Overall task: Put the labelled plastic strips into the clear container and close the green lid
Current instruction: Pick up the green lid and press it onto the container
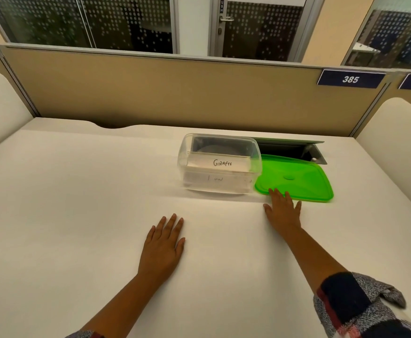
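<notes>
White table surface filled most of the view, bounded at the back by a tan partition carrying a dark number plate marked 385. A recessed cable hatch stood open at the table's far right.

The clear container sat on the table right of centre, uncovered. Inside it lay labelled strips; the top one read "GIRAFEE", and a lower one showed through the front wall, its writing too blurred to read. The green lid lay flat on the table just to the right of the container, its left edge against the container's side and its back edge over the hatch.

The right hand was open and flat, fingers spread, fingertips on the lid's near edge, gripping nothing. The left hand rested open, palm down on the bare table, well apart from the container. A checked sleeve covered the right forearm.
</notes>
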Motion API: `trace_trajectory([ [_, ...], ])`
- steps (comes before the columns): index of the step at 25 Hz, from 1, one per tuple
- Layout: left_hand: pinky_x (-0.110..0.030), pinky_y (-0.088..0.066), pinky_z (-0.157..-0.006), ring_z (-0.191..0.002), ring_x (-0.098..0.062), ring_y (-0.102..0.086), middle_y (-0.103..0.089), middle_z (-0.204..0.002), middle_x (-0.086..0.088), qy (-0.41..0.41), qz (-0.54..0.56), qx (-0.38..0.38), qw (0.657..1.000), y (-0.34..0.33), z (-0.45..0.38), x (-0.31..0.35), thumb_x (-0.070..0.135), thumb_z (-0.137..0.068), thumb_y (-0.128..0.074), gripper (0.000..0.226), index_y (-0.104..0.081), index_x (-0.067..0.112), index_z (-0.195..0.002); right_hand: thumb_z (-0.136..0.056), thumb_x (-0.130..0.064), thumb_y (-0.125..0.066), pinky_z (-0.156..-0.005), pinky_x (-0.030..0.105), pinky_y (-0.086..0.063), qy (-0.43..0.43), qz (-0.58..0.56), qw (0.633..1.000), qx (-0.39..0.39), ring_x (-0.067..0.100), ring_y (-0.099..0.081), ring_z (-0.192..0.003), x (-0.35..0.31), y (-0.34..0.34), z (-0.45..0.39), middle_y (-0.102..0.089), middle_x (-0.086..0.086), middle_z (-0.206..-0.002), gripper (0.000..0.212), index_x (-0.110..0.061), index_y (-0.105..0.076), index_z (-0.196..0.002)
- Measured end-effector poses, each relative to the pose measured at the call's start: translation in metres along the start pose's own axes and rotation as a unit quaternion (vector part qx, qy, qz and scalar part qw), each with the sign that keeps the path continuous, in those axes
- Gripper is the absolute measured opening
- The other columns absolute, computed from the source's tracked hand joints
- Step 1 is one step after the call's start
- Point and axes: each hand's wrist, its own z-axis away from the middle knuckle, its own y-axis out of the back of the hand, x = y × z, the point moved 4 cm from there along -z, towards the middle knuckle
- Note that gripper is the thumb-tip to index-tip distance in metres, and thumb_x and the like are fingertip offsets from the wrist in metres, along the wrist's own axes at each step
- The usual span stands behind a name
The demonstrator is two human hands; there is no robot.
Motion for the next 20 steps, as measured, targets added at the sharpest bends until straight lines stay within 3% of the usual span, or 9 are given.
trace_trajectory([
  [2,-0.035,-0.014,-0.116,-0.144,-0.020,-0.017,-0.021,-0.154,0.006,-0.002,-0.004,0.001,1.000,0.000,0.000,0.001,0.061,-0.082,0.007,0.076,-0.023,0.028,-0.143,-0.095,-0.027,-0.043,-0.115,0.058,-0.009,-0.017,0.038,0.998,0.048,0.025,-0.034,-0.136,0.007,0.002,0.001,-0.043,0.011,-0.143,0.047,-0.019,-0.035,-0.141],
  [4,-0.034,-0.013,-0.116,-0.144,-0.018,-0.015,-0.020,-0.155,0.006,-0.002,-0.003,0.004,1.000,-0.001,0.001,0.000,0.063,-0.076,0.020,0.086,-0.020,0.029,-0.144,-0.088,-0.013,-0.053,-0.111,0.065,-0.010,-0.044,0.048,0.989,0.129,0.032,-0.054,-0.112,0.013,0.008,0.010,-0.062,0.015,-0.110,0.034,-0.015,-0.058,-0.121],
  [8,-0.032,-0.009,-0.117,-0.145,-0.016,-0.008,-0.012,-0.156,0.008,-0.002,-0.008,-0.001,1.000,-0.001,0.001,-0.001,0.063,-0.068,0.029,0.092,-0.013,0.031,-0.145,-0.076,-0.005,-0.067,-0.101,0.076,-0.019,-0.026,0.106,0.972,0.209,0.035,-0.062,-0.079,0.023,0.016,0.031,-0.063,0.013,-0.076,0.011,-0.013,-0.069,-0.084],
  [14,-0.032,-0.006,-0.118,-0.146,-0.015,-0.004,-0.006,-0.157,0.008,0.005,-0.028,-0.033,0.999,-0.003,0.000,-0.001,0.054,-0.081,0.006,0.070,-0.008,0.031,-0.145,-0.068,0.007,-0.069,-0.099,0.076,-0.023,0.029,0.114,0.952,0.282,0.033,-0.062,-0.076,0.036,0.041,0.053,-0.062,0.009,-0.076,0.030,-0.018,-0.070,-0.086],
  [16,-0.034,-0.005,-0.118,-0.146,-0.016,-0.002,-0.005,-0.158,0.006,0.013,-0.029,-0.051,0.998,-0.003,-0.003,-0.001,0.047,-0.092,-0.010,0.056,-0.007,0.029,-0.146,-0.069,0.005,-0.069,-0.100,0.073,-0.024,0.056,0.115,0.936,0.328,0.033,-0.062,-0.076,0.032,0.052,0.058,-0.063,0.008,-0.077,0.030,-0.018,-0.070,-0.088],
  [20,-0.040,-0.006,-0.118,-0.146,-0.021,-0.002,-0.004,-0.158,0.001,0.015,-0.050,-0.077,0.996,-0.001,0.000,0.009,0.034,-0.097,-0.024,0.052,-0.009,0.023,-0.146,-0.078,-0.013,-0.049,-0.101,0.055,-0.030,0.080,0.084,0.908,0.401,0.031,-0.061,-0.077,0.024,0.066,0.075,-0.061,0.005,-0.079,0.021,-0.020,-0.067,-0.084],
])
